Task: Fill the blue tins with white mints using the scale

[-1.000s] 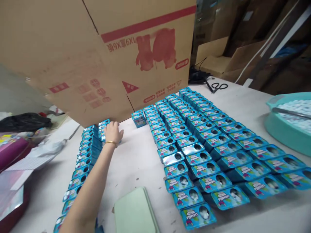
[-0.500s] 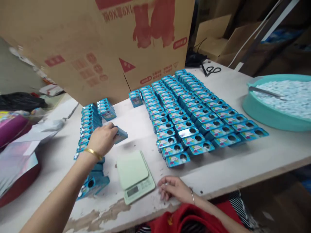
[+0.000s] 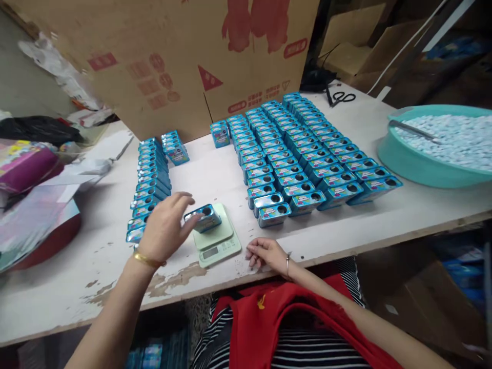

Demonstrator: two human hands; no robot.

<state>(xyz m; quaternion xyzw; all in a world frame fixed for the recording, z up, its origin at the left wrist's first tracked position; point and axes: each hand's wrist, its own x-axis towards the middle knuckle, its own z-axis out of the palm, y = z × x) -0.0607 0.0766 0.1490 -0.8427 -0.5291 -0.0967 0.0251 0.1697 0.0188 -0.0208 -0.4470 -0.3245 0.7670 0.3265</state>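
A small blue tin (image 3: 204,219) with a dark round hole in its top sits on the pale green kitchen scale (image 3: 221,251). My left hand (image 3: 166,225), a gold bangle at its wrist, is beside the tin's left end. Its fingers are spread, and the thumb overlaps the tin's edge; whether it touches I cannot tell. My right hand (image 3: 265,252) rests at the table's front edge, right of the scale, its fingers loosely curled with nothing visible in them. Behind my left hand runs a row of blue tins (image 3: 148,187), partly hidden by it.
Several rows of similar tins (image 3: 292,159) fill the middle right. A large carton (image 3: 154,61) stands behind. Black scissors (image 3: 342,97) lie at the back right, near a turquoise basin (image 3: 430,159) of pale pieces holding a metal tool. Bags and printed sheets (image 3: 34,220) crowd the left.
My left hand has brought a tin right and toward me onto the bare scale, and its fingers have opened from it. The right hand stays beside the scale. The view has shifted.
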